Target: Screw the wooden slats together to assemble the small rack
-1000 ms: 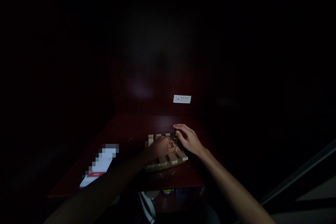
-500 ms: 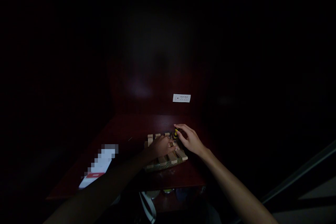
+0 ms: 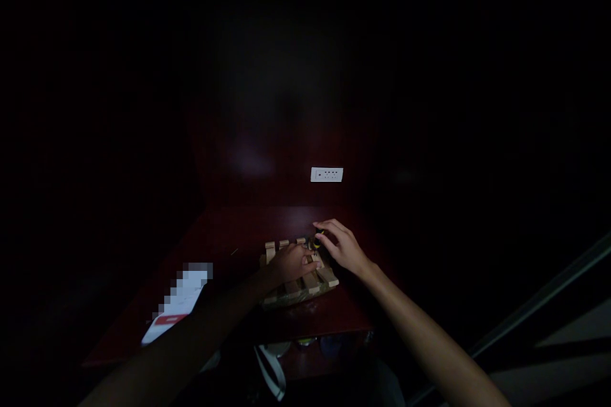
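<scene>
A small pale wooden slatted rack (image 3: pixel 310 282) lies on the dark red table, with raised block ends along its far side. My left hand (image 3: pixel 292 262) rests flat across its slats, index finger and thumb spread apart near the right-hand slats. Between the thumb and fingers of my right hand (image 3: pixel 344 250) is a stubby black-and-yellow screwdriver (image 3: pixel 318 240). It stands nearly upright, its tip down at a slat just beyond my left fingertips. A tiny dark spot, perhaps a screw, shows under the tip, too small to tell. My left hand hides the middle of the rack.
A whitish sheet with a red band (image 3: pixel 174 319), partly pixelated, lies at the table's left. A thin stick (image 3: pixel 234 252) lies behind it. A white socket plate (image 3: pixel 327 175) is on the back wall. Below the table's front edge hangs a pale strap (image 3: pixel 273 374). The surroundings are very dark.
The view has shifted slightly. The screwdriver has turned a little in my right fingers, its yellow marking showing differently. My left hand keeps its place on the rack.
</scene>
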`<state>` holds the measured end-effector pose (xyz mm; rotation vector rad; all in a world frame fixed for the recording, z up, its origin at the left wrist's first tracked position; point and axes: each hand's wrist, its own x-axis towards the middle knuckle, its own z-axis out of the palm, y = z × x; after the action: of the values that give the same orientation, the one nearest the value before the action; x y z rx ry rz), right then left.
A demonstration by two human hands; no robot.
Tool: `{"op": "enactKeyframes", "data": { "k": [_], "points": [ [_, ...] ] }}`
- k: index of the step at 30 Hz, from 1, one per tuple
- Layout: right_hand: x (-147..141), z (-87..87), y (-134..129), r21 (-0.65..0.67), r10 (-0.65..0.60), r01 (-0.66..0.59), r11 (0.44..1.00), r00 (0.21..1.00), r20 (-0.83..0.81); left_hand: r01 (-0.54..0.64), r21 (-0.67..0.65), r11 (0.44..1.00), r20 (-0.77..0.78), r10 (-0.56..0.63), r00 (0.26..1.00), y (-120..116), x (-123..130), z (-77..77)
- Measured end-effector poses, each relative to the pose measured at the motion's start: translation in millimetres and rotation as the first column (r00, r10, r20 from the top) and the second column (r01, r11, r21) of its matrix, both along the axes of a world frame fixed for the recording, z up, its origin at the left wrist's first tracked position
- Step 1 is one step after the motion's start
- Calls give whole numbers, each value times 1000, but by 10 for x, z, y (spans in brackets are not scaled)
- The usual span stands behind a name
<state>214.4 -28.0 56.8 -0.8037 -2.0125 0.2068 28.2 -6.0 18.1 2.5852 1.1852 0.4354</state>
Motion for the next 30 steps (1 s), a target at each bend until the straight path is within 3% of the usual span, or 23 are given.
{"op": "enactKeyframes", "data": {
  "k": [8,14,30],
  "points": [
    [-31,-4,4,-12,55,-55,998,998,38,-15,1,1000,-11,15,1000,41,3,-56],
    [26,-26,24,-3,-8,8,1000,1000,13,9,-48,999,47,-6,999,33,-17,-47],
    [-2,-34,-17,-14,37,-36,999,994,99,2,-44,999,75,1,997,66,-12,-109]
  ]
}}
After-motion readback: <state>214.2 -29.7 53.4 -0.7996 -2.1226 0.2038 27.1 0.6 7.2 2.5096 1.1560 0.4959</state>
